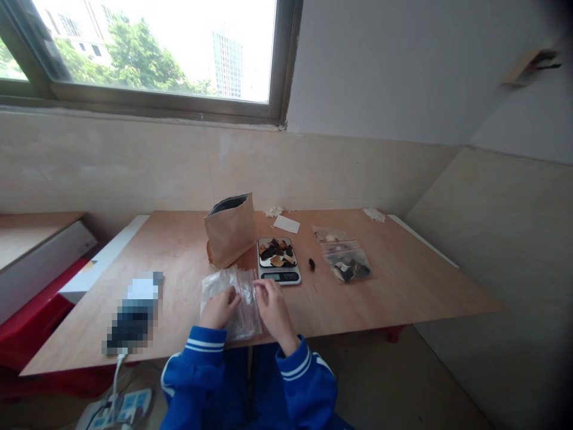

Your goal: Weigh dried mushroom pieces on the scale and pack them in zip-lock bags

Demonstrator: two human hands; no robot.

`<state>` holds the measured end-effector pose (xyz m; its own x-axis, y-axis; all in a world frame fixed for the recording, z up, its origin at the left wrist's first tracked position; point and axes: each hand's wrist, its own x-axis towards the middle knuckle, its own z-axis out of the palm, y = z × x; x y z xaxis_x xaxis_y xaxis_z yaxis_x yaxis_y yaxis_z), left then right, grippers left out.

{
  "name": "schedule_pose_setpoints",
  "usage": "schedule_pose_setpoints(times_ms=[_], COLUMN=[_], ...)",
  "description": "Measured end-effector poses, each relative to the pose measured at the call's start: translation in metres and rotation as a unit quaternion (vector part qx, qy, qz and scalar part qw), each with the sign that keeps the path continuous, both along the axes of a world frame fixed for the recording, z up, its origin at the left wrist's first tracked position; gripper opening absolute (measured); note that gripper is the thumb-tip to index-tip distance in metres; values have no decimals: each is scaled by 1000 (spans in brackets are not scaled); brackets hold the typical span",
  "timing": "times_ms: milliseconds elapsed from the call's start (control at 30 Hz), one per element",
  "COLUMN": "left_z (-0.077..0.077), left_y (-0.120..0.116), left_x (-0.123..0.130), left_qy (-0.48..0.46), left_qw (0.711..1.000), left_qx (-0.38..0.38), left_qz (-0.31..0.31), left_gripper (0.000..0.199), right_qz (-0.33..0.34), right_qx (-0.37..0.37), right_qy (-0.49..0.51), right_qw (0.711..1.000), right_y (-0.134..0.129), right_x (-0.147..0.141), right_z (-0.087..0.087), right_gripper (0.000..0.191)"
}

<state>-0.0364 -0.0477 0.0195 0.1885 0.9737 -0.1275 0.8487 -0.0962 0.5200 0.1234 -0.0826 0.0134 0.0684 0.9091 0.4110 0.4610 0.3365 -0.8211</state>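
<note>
My left hand [219, 308] and my right hand [274, 308] both pinch the upper part of a clear plastic zip bag [233, 304] with a red-lined seal, which lies on the plywood table [385, 292] near its front edge. Just beyond my right hand stands a digital kitchen scale [278, 276], its tray heaped with dark and orange dried pieces [276, 252]. Blue sleeves with white stripes cover both my forearms.
A foil-lined brown paper bag [230, 232] stands left of the scale. To the right lie a dark piece [311, 264], filled zip bags [347, 264], a white paper slip [286, 224] and tissue scraps [374, 215]. A blurred, pixelated object [133, 313] sits at the left.
</note>
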Motion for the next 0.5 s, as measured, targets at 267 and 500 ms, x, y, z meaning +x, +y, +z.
schedule_pose_setpoints(times_ms=[267, 500], left_z=[24, 44], left_y=[-12, -9], left_x=[12, 21], left_qy=[-302, -407], left_qw=[948, 888], left_qx=[72, 163], left_qz=[-74, 140], left_gripper=[31, 33], right_qz=[66, -50], right_qx=[-115, -121], right_qy=[270, 326], right_qw=[954, 936], right_y=[2, 27], right_x=[-26, 33], right_z=[-3, 0], right_gripper=[26, 36])
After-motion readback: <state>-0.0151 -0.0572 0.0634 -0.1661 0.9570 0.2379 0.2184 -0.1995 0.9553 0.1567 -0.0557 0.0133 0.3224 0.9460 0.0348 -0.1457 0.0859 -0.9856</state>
